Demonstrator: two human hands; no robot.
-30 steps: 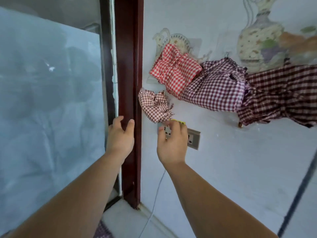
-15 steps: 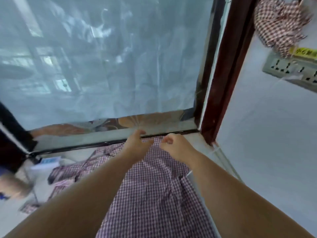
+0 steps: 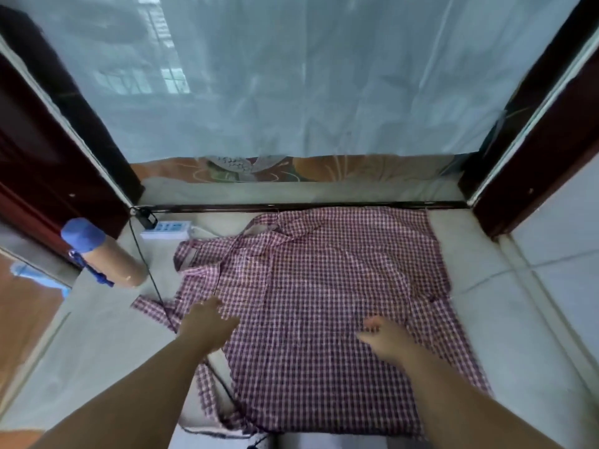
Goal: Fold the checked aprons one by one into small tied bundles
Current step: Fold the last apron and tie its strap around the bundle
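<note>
A purple-and-white checked apron lies spread flat on the tiled floor in front of a glass door, its straps bunched at the left. My left hand hovers over the apron's left edge, fingers relaxed and reaching forward, holding nothing. Over the apron's middle right, my right hand has its fingers loosely curled and is empty. Motion blur hides whether either hand touches the cloth.
A tan bottle with a blue cap stands at the left by a white power strip. A black cable runs across the apron's left strap. Dark red door frames flank the glass; white tiles lie to the right.
The view swung down from the wall with hanging apron bundles to the floor. Both hands dropped from the wall socket and door frame to just above the spread apron and moved apart.
</note>
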